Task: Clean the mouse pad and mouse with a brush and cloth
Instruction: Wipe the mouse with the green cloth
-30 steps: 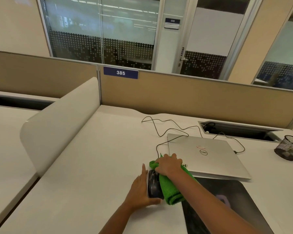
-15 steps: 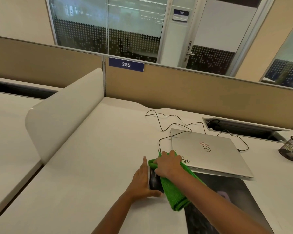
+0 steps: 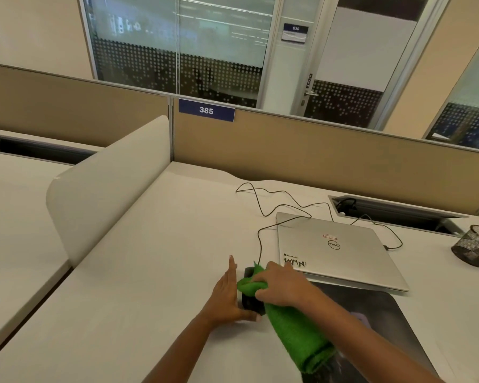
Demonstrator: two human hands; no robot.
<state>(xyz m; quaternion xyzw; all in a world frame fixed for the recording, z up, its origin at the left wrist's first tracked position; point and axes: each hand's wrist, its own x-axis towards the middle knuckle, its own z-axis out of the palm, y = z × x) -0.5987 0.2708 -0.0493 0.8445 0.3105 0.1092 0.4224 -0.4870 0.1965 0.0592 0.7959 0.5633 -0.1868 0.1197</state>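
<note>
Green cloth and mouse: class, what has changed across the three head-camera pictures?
The right hand has drawn the green cloth a little back along the mouse, toward the person, so the mouse's far end now shows. The left hand stays braced flat against the mouse's left side. Laptop and mouse pad have not moved.

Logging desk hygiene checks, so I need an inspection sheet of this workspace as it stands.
Surface: white desk.
Job's things: black mouse under green cloth; dark mouse pad beneath right forearm; brush, nothing seen.
Clutter: closed silver laptop, mesh pen cup.
Grips: left hand braces mouse, fingers straight; right hand clutches cloth.
Cables: mouse cable loops across desk; second cable ends beside laptop.
Surroundings: tan partition, sign 385, glass wall.
</note>
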